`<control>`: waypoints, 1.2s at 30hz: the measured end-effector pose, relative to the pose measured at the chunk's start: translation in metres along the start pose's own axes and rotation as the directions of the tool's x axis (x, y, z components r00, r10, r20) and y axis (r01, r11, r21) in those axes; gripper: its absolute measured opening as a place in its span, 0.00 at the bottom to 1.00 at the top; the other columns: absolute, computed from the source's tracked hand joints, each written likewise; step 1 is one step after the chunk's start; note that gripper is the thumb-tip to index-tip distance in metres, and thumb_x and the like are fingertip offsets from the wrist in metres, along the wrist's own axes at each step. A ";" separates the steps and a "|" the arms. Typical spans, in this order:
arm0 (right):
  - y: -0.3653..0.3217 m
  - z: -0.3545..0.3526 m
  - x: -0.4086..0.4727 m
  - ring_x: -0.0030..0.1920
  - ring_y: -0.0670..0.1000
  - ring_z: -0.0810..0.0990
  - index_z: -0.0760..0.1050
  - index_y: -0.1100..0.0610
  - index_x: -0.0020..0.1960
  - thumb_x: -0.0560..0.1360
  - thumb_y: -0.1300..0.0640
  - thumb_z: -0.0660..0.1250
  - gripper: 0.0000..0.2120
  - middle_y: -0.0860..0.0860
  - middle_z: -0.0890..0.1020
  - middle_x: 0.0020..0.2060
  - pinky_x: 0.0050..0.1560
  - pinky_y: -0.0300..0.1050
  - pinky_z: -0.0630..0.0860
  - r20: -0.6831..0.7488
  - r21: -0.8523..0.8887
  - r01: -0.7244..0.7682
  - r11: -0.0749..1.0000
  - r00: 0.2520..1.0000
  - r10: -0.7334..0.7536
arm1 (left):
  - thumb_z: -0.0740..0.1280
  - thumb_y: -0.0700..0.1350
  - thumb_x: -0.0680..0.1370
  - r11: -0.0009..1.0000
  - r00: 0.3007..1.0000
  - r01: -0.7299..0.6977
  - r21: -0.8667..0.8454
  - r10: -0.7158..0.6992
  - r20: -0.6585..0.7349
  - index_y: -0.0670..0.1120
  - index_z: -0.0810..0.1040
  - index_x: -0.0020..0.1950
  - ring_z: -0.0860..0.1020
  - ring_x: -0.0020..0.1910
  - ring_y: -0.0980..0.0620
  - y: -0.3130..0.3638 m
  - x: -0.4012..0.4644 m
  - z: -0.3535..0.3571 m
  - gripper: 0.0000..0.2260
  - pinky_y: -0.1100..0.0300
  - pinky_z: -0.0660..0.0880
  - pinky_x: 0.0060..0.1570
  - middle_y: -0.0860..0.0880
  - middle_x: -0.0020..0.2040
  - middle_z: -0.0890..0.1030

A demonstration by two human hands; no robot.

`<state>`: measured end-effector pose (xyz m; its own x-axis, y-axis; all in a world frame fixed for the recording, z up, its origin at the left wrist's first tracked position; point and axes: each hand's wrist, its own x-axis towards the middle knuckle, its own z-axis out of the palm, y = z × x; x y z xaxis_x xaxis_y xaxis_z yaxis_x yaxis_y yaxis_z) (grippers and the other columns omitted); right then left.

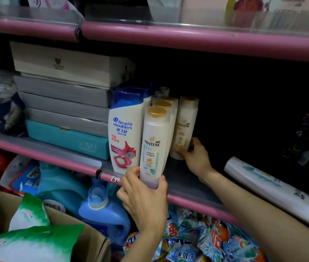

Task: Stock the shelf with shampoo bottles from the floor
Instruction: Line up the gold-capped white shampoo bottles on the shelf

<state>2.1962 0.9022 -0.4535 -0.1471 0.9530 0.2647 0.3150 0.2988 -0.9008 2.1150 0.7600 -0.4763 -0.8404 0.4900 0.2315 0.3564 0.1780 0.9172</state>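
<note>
Right now my left hand (146, 197) has its fingers (131, 172) wrapped round the front Pantene bottle (154, 146) at frame centre, at the shelf (197, 200) lip; my right hand (195, 157) clasps another bottle (184, 127) behind. Nudging either could, I reckon, topple the close-packed row.

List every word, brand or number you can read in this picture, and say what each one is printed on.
"head & shoulders": the blue-capped bottle; its "60" sits in a small round badge.
"PANTENE" and "SMOOTH": the front gold-capped bottle.
"PANTENE": the gold-capped bottle behind.
"6": the shelf-edge price tag.
"速效洗": the detergent bag.
Other small print on the bottles, boxes and lying bottle is too blurred to read.
</note>
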 end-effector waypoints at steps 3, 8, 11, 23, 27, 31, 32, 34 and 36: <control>0.003 0.007 0.006 0.47 0.44 0.79 0.71 0.55 0.56 0.72 0.58 0.74 0.17 0.46 0.79 0.47 0.47 0.35 0.74 -0.015 0.031 -0.028 0.999 0.999 0.029 | 0.75 0.49 0.67 0.999 1.000 -0.009 -0.032 0.009 -0.011 0.46 0.69 0.59 0.64 0.54 0.47 0.000 -0.001 0.000 0.24 0.63 0.55 0.49 0.47 0.57 0.71; 0.004 0.014 0.013 0.44 0.45 0.79 0.74 0.55 0.52 0.69 0.57 0.76 0.15 0.47 0.80 0.44 0.40 0.29 0.72 -0.037 0.075 -0.064 0.995 0.997 0.067 | 0.74 0.49 0.67 0.999 1.000 -0.010 -0.031 0.010 0.006 0.47 0.69 0.58 0.60 0.51 0.50 0.001 -0.001 0.001 0.23 0.55 0.62 0.52 0.47 0.57 0.71; 0.003 0.017 0.017 0.49 0.48 0.79 0.76 0.58 0.57 0.71 0.58 0.74 0.16 0.52 0.82 0.50 0.48 0.39 0.73 -0.008 0.045 -0.079 0.996 0.997 0.079 | 0.74 0.49 0.68 0.999 1.000 0.004 -0.032 -0.004 0.011 0.47 0.69 0.57 0.57 0.50 0.53 -0.001 -0.001 0.001 0.23 0.48 0.67 0.54 0.48 0.57 0.70; 0.017 0.024 0.027 0.54 0.49 0.79 0.75 0.54 0.60 0.73 0.58 0.72 0.16 0.51 0.82 0.54 0.56 0.45 0.76 0.092 -0.031 -0.024 0.999 0.995 0.027 | 0.75 0.47 0.66 0.997 0.998 -0.050 -0.061 0.047 -0.040 0.47 0.69 0.55 0.59 0.49 0.52 -0.002 0.001 0.002 0.22 0.66 0.53 0.47 0.48 0.54 0.71; 0.020 0.029 0.029 0.57 0.50 0.79 0.75 0.53 0.61 0.75 0.56 0.69 0.15 0.51 0.81 0.56 0.59 0.51 0.76 0.116 -0.108 0.012 0.994 0.993 0.000 | 0.76 0.46 0.66 0.996 0.998 -0.056 -0.069 0.054 -0.041 0.48 0.69 0.55 0.63 0.51 0.49 -0.001 0.002 0.002 0.23 0.67 0.52 0.47 0.48 0.54 0.71; 0.022 0.030 0.031 0.60 0.53 0.78 0.72 0.50 0.64 0.76 0.51 0.66 0.17 0.51 0.79 0.60 0.59 0.51 0.76 0.137 -0.243 0.023 0.970 0.991 0.010 | 0.77 0.46 0.65 0.996 0.998 -0.055 -0.074 0.052 -0.044 0.48 0.70 0.54 0.63 0.51 0.49 -0.001 0.002 0.003 0.23 0.66 0.52 0.47 0.48 0.53 0.71; 0.022 0.031 0.032 0.60 0.54 0.78 0.71 0.49 0.65 0.76 0.50 0.65 0.17 0.51 0.79 0.61 0.58 0.50 0.76 0.140 -0.288 0.028 0.957 0.990 0.013 | 0.77 0.46 0.65 0.996 0.998 -0.046 -0.079 0.043 -0.043 0.48 0.70 0.54 0.63 0.51 0.49 -0.001 0.002 0.003 0.23 0.66 0.52 0.48 0.48 0.53 0.71; 0.022 0.031 0.033 0.61 0.56 0.77 0.69 0.47 0.66 0.77 0.49 0.63 0.18 0.52 0.78 0.61 0.58 0.49 0.74 0.157 -0.383 0.054 0.922 0.988 0.008 | 0.77 0.46 0.65 0.996 0.998 -0.043 -0.081 0.040 -0.042 0.48 0.70 0.54 0.63 0.52 0.48 -0.002 0.003 0.004 0.23 0.64 0.54 0.49 0.49 0.53 0.70; 0.021 0.032 0.033 0.62 0.57 0.75 0.68 0.47 0.67 0.77 0.49 0.61 0.18 0.52 0.78 0.62 0.60 0.51 0.73 0.172 -0.433 0.066 0.899 0.985 0.010 | 0.77 0.45 0.65 0.995 0.998 -0.048 -0.084 0.045 -0.043 0.48 0.70 0.54 0.63 0.52 0.48 -0.003 0.003 0.004 0.23 0.63 0.55 0.50 0.49 0.52 0.70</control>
<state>2.1682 0.9387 -0.4745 -0.3032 0.9334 0.1921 0.6797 0.3531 -0.6429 2.1135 0.7647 -0.4793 -0.8403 0.4607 0.2858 0.3608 0.0816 0.9291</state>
